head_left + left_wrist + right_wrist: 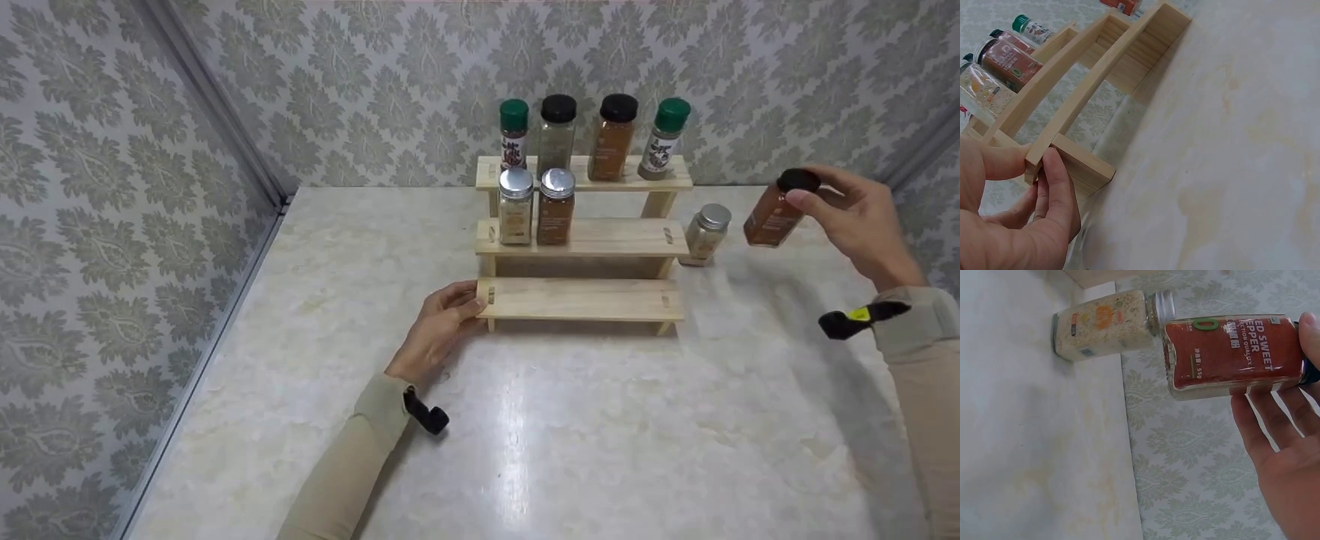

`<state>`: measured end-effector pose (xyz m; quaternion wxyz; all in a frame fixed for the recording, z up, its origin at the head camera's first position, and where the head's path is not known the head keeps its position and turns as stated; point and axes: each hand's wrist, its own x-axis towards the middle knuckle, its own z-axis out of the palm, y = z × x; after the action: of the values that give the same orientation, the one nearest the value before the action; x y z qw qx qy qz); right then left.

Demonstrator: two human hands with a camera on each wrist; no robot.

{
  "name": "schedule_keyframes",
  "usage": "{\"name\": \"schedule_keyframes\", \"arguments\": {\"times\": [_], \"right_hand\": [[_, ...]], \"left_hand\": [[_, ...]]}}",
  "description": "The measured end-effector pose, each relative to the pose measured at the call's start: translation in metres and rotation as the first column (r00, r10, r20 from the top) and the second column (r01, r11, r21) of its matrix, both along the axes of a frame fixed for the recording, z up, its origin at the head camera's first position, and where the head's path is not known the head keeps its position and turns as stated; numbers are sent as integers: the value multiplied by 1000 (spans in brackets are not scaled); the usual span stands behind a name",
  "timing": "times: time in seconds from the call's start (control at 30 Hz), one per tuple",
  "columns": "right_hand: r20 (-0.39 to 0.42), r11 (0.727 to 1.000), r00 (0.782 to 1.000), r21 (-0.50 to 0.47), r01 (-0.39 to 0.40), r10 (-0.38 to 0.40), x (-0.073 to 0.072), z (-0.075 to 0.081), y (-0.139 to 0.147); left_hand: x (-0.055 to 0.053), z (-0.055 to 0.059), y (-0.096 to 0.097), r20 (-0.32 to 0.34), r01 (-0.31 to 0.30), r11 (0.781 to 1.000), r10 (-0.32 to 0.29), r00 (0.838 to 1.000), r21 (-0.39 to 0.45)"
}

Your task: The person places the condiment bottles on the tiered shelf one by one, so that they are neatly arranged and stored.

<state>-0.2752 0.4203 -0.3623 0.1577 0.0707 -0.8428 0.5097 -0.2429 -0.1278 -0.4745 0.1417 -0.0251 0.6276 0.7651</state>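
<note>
My left hand (442,326) pinches the left end of the lowest board of a three-tier wooden spice rack (581,300), thumb above and fingers beneath in the left wrist view. Off to the right of the rack, my right hand (862,221) grips a jar of red sweet pepper powder (776,214) near its black lid. That jar is tilted and held above the table; its label faces the right wrist camera. Between it and the rack, a silver-lidded jar of pale seasoning (705,236) stands on the table.
Along the top tier stand two green-capped shakers (660,150) and two black-lidded jars (611,150). Two silver-lidded jars (555,217) occupy the left of the middle tier. The marble-patterned table (600,435) meets papered walls (390,97) behind and at the left.
</note>
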Motion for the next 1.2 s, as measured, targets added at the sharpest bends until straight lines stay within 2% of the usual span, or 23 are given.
{"name": "schedule_keyframes", "arguments": {"times": [0.1, 0.23, 0.37, 0.6, 0.87, 1.07, 1.2], "right_hand": [[-12, 998, 999, 44, 41, -41, 2, 7, -9], [-16, 997, 998, 49, 55, -54, 6, 17, -23], [-29, 999, 999, 27, 22, -21, 11, 28, -42], [-100, 998, 993, 20, -66, 68, 14, 42, -81], [-122, 995, 988, 15, -96, 97, 8, 48, -120], [-153, 986, 975, -2, -164, 162, 1, 47, -145], [-152, 980, 969, -6, -198, 194, -3, 43, -160]], "left_hand": [[1, 0, 0, 1, -9, 1000, 9, 1000, 7], [1, 1, 1, 2, -20, 1000, 20, 1000, 8], [1, 2, 1, 3, -16, 1000, 16, 1000, 6], [1, 1, 0, 1, -22, 1000, 22, 1000, -3], [0, 0, -1, 11, -22, 1000, 22, 1000, 7], [1, 2, -3, 19, 7, 1000, -7, 1000, 2], [1, 1, -1, 12, 2, 1000, -2, 1000, -15]]}}
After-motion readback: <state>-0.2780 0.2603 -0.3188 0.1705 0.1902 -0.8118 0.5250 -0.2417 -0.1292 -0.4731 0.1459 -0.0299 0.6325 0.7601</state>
